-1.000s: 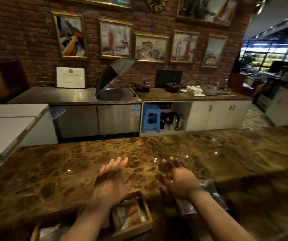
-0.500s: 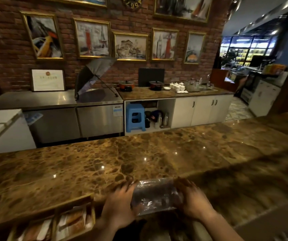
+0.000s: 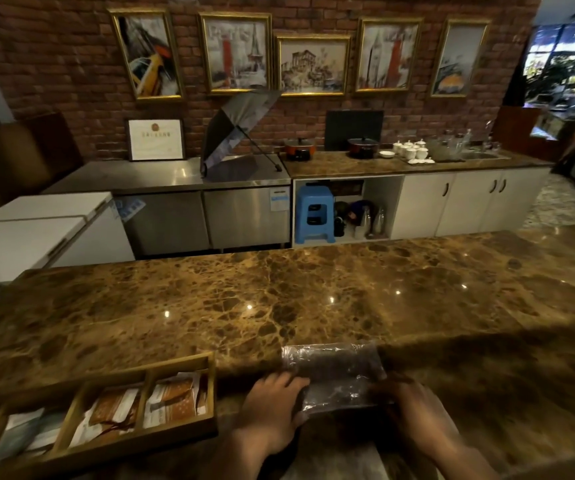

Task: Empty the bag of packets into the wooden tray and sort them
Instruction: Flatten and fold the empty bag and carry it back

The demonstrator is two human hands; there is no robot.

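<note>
A clear plastic bag lies flat on the brown marble counter near its front edge. My left hand rests on the bag's left end with fingers laid forward. My right hand touches the bag's right end; its fingers are in shadow. To the left sits a wooden tray with three compartments. White and orange-brown packets fill the right and middle compartments. Pale packets lie in the left one.
Behind the counter runs an aisle with steel cabinets, a blue stool, white cupboards and a white chest freezer at left. An open umbrella rests on the steel worktop. Framed pictures hang on a brick wall.
My hands dropped from above the counter onto the clear bag and flattened it. The view shifted right, then back, so the whole tray with its packets shows at lower left.
</note>
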